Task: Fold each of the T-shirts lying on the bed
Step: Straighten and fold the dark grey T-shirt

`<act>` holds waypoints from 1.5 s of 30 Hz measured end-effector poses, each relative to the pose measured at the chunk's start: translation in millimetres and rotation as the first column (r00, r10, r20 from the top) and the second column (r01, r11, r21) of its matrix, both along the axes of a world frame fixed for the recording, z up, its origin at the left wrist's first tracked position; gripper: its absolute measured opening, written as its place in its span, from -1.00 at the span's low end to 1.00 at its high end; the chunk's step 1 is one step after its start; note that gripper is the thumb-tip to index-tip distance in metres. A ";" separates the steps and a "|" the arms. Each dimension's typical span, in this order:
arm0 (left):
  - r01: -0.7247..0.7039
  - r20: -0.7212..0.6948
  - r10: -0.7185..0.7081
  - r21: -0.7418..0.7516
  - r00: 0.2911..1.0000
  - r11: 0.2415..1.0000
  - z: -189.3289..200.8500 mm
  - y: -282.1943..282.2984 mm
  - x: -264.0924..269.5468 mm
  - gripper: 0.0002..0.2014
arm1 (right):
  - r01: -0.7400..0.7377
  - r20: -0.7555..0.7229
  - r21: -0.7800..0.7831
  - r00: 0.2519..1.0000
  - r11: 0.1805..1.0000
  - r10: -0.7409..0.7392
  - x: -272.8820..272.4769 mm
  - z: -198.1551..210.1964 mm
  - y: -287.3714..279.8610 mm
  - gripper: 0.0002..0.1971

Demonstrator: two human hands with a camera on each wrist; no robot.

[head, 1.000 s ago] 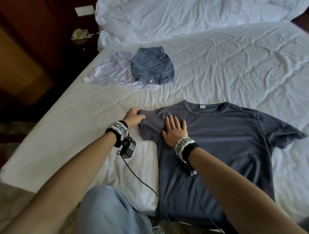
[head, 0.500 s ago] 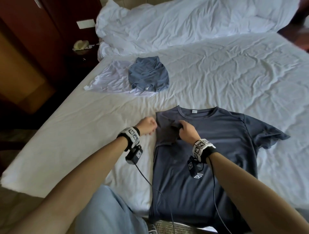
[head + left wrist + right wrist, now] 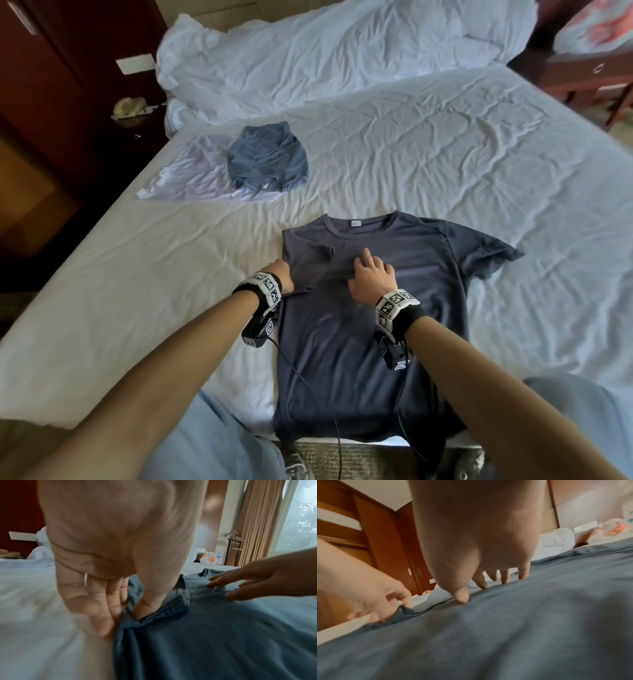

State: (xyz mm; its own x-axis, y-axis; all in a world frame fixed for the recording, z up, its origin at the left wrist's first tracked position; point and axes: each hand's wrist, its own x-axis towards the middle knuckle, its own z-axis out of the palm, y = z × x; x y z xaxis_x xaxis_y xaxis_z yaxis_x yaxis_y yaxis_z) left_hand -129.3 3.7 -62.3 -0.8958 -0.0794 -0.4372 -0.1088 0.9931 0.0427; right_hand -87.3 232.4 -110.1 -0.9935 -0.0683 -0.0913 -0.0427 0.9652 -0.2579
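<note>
**Left sleeve now folded in, right hand flattens it**

The dark grey T-shirt (image 3: 370,329) lies face up on the bed (image 3: 137,291), with its collar away from the person and its hem at the near edge. One second ago its left sleeve was spread out on the sheet. Now this sleeve (image 3: 308,263) is turned inward and lies on the chest of the shirt, so the left side has a straight folded edge.

The left hand (image 3: 279,279) sits at this new edge. In the left wrist view its thumb and fingers (image 3: 101,609) are together and pinch the cloth at the sleeve hem. The right hand (image 3: 371,279) is just beside the pinch, toward the middle of the shirt. Half a second ago it was curled on the sleeve; now its fingers (image 3: 505,577) are spread and straight, and the tips touch the cloth without holding it.

This means the first fold of this shirt is nearly done, and probably only smoothing remains. The right sleeve (image 3: 486,253), on the far side from the pinch, is not yet folded. Beyond the hands, further up the bed, a blue T-shirt (image 3: 267,159) lies bunched on top of a white T-shirt (image 3: 185,178). The white one looks unfolded; for the blue one it is hard to tell. So most of the task is likely still ahead.
</note>
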 end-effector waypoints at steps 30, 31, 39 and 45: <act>0.629 0.106 -0.636 0.099 0.764 0.771 -33.6 306.5 -32.7 0.61 | 0.403 -0.002 -0.812 0.721 0.421 -0.693 -12.2 35.9 281.4 -0.89; 0.624 0.120 -0.633 0.109 0.765 0.774 -33.5 308.4 -36.3 0.64 | 0.370 -0.029 -0.847 0.685 0.383 -0.728 -12.6 39.7 283.2 -0.91; 0.669 0.008 -0.674 0.114 0.739 0.735 -27.8 320.8 -51.4 0.56 | 0.565 0.184 -0.705 0.730 0.429 -0.659 -0.1 21.6 269.1 -0.38; 0.659 0.000 -0.659 0.040 0.752 0.751 -41.0 325.0 -43.7 0.58 | 0.389 0.044 -0.815 0.781 0.430 -0.623 -7.0 25.8 263.0 -0.42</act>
State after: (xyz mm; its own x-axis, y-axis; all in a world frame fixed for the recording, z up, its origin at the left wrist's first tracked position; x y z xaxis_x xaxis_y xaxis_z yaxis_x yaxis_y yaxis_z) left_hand -173.0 328.8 -103.4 -0.7145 0.5441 -0.4398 0.5713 0.8166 0.0823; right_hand -94.3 495.4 -84.4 -0.8469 0.5302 -0.0408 0.2160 0.2729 -0.9375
